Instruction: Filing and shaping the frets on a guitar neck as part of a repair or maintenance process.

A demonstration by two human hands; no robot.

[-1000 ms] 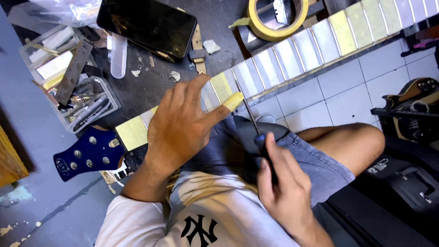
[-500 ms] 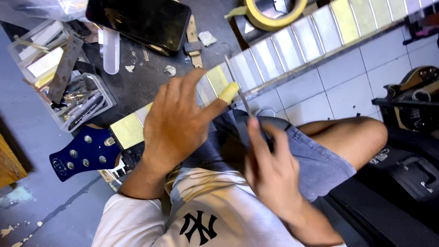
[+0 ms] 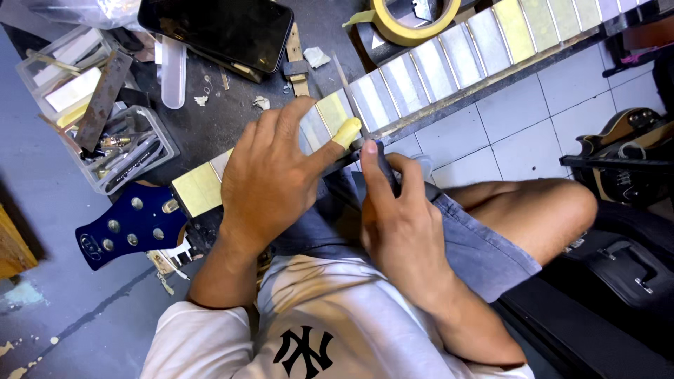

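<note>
A guitar neck [image 3: 449, 63] with taped fretboard and a blue headstock [image 3: 133, 224] lies across my lap and the dark bench. My left hand [image 3: 274, 175] presses flat on the neck, its thumb wrapped in yellow tape and stretched right. My right hand [image 3: 400, 217] grips a dark-handled thin metal file [image 3: 351, 98], whose blade lies across a fret just right of the left thumb.
A roll of masking tape [image 3: 411, 17] and a black phone [image 3: 217, 28] lie on the bench. Clear plastic trays [image 3: 105, 126] with tools sit at the left. Another guitar [image 3: 625, 161] and a black case [image 3: 618, 281] lie on the tiled floor at the right.
My right hand rose from my lap with the file and set its blade across the fretboard beside the left thumb. The left hand stayed on the neck.
</note>
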